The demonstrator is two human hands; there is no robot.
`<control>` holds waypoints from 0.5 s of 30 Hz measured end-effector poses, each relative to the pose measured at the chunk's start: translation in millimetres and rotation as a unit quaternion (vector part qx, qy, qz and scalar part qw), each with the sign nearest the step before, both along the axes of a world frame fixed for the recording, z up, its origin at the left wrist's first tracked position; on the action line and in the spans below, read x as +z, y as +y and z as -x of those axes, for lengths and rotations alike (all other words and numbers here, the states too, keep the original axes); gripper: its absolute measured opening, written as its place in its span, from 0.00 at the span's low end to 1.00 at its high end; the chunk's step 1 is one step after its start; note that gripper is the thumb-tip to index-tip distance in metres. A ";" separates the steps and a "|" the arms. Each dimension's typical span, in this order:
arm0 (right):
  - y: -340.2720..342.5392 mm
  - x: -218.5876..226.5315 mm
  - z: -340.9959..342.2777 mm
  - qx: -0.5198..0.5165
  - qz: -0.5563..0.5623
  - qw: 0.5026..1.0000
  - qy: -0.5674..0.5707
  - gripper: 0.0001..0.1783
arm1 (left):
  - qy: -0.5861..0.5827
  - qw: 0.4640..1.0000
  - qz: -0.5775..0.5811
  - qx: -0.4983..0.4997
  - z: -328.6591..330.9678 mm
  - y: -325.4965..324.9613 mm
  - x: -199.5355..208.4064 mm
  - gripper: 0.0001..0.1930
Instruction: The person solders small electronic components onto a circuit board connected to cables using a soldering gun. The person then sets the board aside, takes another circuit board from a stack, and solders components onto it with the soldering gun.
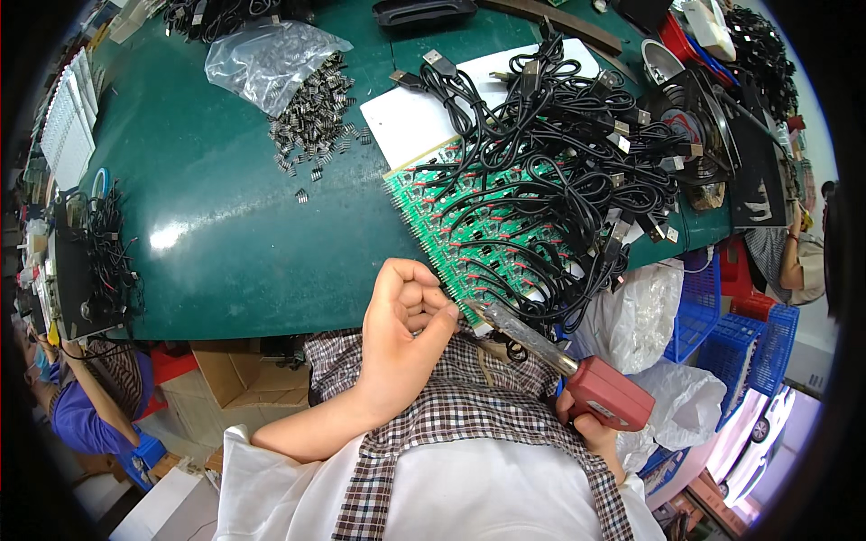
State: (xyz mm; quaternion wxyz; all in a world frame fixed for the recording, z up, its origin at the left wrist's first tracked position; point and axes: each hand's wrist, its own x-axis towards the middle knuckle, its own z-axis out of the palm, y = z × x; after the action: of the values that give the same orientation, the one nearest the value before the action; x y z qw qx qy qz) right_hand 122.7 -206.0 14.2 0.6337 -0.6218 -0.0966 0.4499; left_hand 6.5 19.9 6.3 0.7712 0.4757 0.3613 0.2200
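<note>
My right hand (593, 435) grips the red handle of a soldering iron (612, 394). Its long metal barrel slants up and left, the tip at the near corner of a green circuit board panel (492, 230). Beside that corner my left hand (404, 311) is closed in a pinch; whatever its fingertips hold is hidden or too small to name. Pin headers line the panel's left edge, and red and black wire ends sit across its face. Black USB cables (568, 185), bundled in loops, run from the panel and pile over its right side. A white sheet (394, 126) lies beneath.
Small black pin connectors (311, 113) spill from a clear plastic bag (262, 61) on the green table (234, 252). A black tray (424, 13) lies at the far edge. Round a fan-like device (690, 126) stands at right. Blue crates (735, 347) are lower right; other people sit at both sides.
</note>
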 end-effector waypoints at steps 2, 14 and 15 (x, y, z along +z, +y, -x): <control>-1.8 -2.0 -0.9 0.015 0.007 1.000 -0.018 0.40 | -0.002 1.000 0.003 0.001 -0.2 -0.1 -0.1 0.15; -19.1 -19.4 -0.6 0.068 0.037 0.962 -0.262 0.36 | 0.001 1.000 -0.012 0.006 -1.8 -1.0 -0.2 0.15; -18.5 -19.0 -0.9 0.068 0.037 0.962 -0.263 0.36 | 0.001 1.000 -0.012 0.007 -1.6 -0.8 -0.6 0.15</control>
State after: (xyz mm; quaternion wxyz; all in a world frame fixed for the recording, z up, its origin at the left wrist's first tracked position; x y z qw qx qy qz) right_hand 123.6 -224.5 -4.8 0.5307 -0.7328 -0.2853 0.3161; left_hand 8.2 19.1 5.7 0.7637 0.4825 0.3629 0.2285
